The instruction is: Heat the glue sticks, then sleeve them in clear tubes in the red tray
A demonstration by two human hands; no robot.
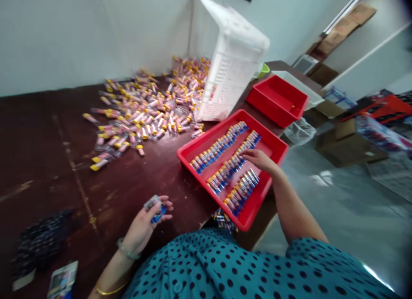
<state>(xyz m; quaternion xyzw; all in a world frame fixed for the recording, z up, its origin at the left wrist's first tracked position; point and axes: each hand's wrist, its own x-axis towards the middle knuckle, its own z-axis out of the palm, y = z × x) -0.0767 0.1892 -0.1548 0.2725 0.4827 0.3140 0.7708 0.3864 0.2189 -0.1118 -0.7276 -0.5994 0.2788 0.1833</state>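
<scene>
My left hand (pixel 146 221), at the lower left over the dark table, is wrapped round a few small blue-and-clear packets (pixel 155 208). My right hand (pixel 259 158) reaches over a red tray (pixel 183 155), its fingertips at the middle of three rows of small yellow-topped, blue-based tubes (pixel 228 168). Whether those fingertips grip a tube is hidden by blur. Other rows lie on either side of it in the same tray. A large heap of pink sticks with yellow caps (pixel 141 112), many in clear wrap, spreads over the table beyond my hands.
A white plastic crate (pixel 225 71) stands tilted behind the red tray. Farther right are a second red bin (pixel 277 99) and a cardboard box (pixel 347 144). Dark patterned cloth (pixel 41 241) and a flat packet (pixel 62 279) lie lower left.
</scene>
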